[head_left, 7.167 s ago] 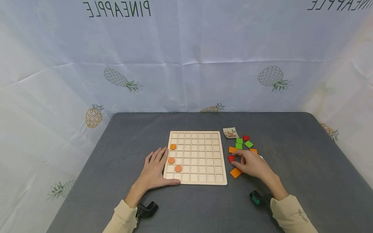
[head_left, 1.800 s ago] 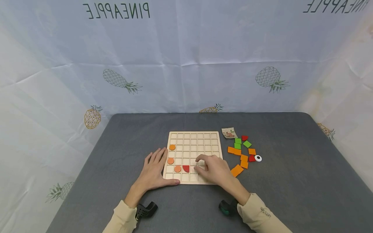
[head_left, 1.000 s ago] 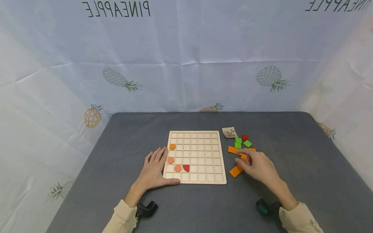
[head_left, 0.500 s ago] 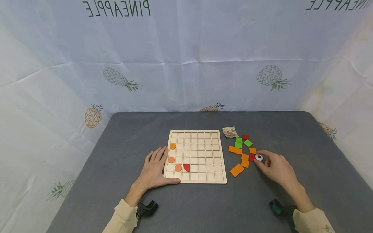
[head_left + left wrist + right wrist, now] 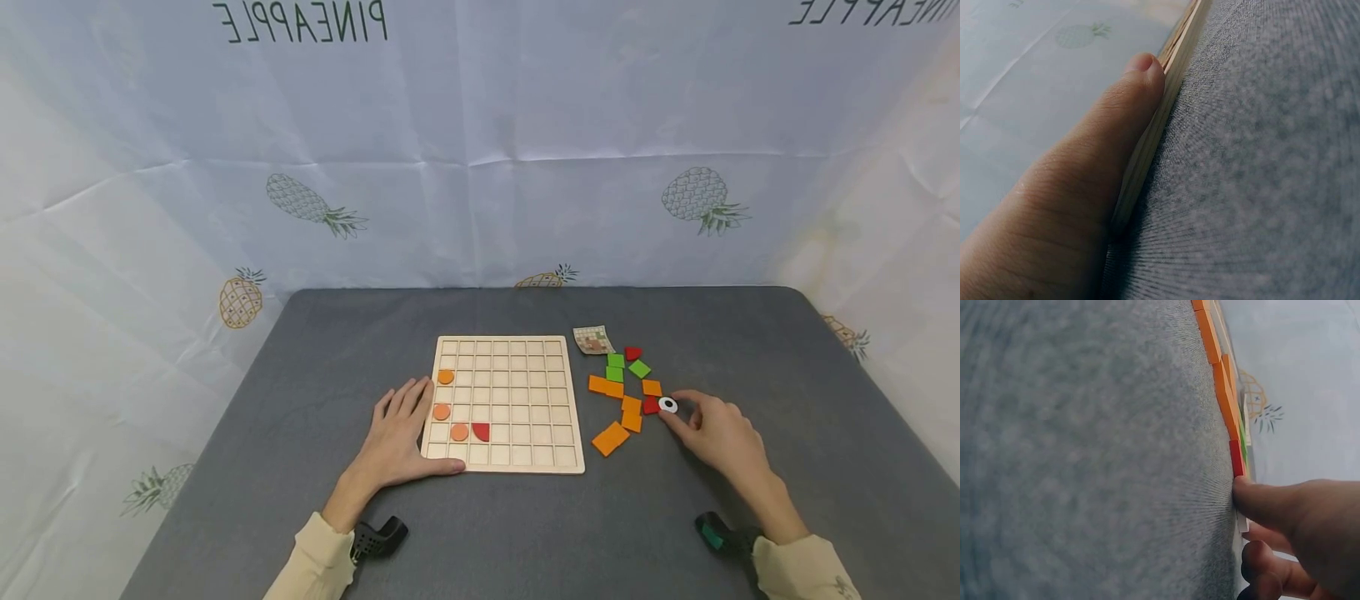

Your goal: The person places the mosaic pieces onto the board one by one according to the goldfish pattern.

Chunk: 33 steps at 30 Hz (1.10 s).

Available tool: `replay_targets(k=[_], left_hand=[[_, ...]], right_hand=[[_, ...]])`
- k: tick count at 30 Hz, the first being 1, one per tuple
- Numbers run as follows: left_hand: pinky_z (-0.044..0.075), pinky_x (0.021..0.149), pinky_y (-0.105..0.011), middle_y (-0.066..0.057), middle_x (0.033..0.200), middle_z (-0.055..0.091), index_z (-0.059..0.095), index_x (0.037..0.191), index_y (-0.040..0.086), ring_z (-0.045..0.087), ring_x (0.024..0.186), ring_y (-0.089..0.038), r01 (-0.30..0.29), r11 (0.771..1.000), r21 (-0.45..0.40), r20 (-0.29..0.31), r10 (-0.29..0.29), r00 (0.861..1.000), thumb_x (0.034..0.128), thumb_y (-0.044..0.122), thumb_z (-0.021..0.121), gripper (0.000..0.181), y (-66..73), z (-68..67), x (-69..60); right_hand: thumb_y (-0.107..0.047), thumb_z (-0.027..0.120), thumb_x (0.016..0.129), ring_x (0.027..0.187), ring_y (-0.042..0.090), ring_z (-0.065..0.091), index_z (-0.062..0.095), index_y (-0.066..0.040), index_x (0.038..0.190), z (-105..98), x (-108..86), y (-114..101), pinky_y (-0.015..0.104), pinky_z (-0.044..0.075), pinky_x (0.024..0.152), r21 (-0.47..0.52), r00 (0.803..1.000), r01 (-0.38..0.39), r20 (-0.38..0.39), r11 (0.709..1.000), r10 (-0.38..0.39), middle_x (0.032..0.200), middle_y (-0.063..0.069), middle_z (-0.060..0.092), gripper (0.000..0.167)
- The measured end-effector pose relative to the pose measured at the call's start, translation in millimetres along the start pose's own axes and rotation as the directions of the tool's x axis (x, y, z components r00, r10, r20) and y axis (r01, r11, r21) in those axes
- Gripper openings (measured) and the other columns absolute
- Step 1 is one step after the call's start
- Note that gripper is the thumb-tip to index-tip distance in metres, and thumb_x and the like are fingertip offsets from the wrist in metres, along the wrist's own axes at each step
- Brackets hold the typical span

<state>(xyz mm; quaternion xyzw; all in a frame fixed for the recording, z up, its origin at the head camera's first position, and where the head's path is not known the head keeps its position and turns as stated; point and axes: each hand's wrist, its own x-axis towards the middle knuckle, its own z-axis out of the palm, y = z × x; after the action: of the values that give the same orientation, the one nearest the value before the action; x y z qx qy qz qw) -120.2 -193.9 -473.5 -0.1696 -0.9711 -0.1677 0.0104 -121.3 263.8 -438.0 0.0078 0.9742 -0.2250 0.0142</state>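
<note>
A pale wooden grid board (image 5: 517, 406) lies on the table. My left hand (image 5: 393, 442) is spread along its left side, fingers straight at the left edge and thumb at the near edge. The left wrist view shows the thumb (image 5: 1110, 125) against the board's side. Three orange discs, one of them a near disc (image 5: 459, 432), and a red quarter-round piece (image 5: 481, 432) sit in the grid's left part. To the right, my right hand (image 5: 723, 437) pinches a white disc with a black eye (image 5: 667, 405) between thumb and forefinger, beside a red piece (image 5: 650, 405).
Right of the board lie several orange tiles (image 5: 611, 439), several green tiles (image 5: 615, 374) and another red piece (image 5: 633, 353). A small printed grid card (image 5: 593, 340) lies at the board's far right corner. Pineapple-print cloth (image 5: 480, 225) hangs behind the grey table (image 5: 360, 333).
The red quarter-round piece now sits on the board. My right hand has gone from the board back over the loose tiles to the eye disc. My left hand stays put.
</note>
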Motion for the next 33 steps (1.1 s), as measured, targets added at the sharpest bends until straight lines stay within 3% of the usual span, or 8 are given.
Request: replay_targets(k=[17, 33], left_hand=[[0.018, 0.122, -0.062, -0.014, 0.169, 0.027, 0.018, 0.165, 0.01, 0.022, 0.157, -0.036, -0.006, 1.0, -0.008, -0.003, 0.006, 1.0, 0.0683, 0.085, 0.068, 0.132, -0.4, -0.2, 0.1], [0.018, 0.122, -0.062, -0.014, 0.169, 0.027, 0.018, 0.165, 0.009, 0.023, 0.157, -0.036, -0.009, 1.0, -0.011, -0.009, 0.009, 1.0, 0.0686, 0.084, 0.069, 0.132, -0.5, 0.1, -0.7]], right_hand=[[-0.024, 0.065, 0.1, 0.046, 0.015, 0.039, 0.062, 0.004, 0.129, 1, -1.9, -3, 0.025, 0.026, 0.043, -0.02, 0.999, 0.043, -0.026, 0.999, -0.044, 0.056, -0.001, 0.046, 0.041], [-0.021, 0.064, 0.101, 0.047, 0.016, 0.038, 0.061, -0.001, 0.135, -2, 1.9, -34, 0.026, 0.027, 0.044, 0.012, 0.996, 0.074, -0.048, 0.997, -0.074, 0.059, 0.001, 0.046, 0.039]])
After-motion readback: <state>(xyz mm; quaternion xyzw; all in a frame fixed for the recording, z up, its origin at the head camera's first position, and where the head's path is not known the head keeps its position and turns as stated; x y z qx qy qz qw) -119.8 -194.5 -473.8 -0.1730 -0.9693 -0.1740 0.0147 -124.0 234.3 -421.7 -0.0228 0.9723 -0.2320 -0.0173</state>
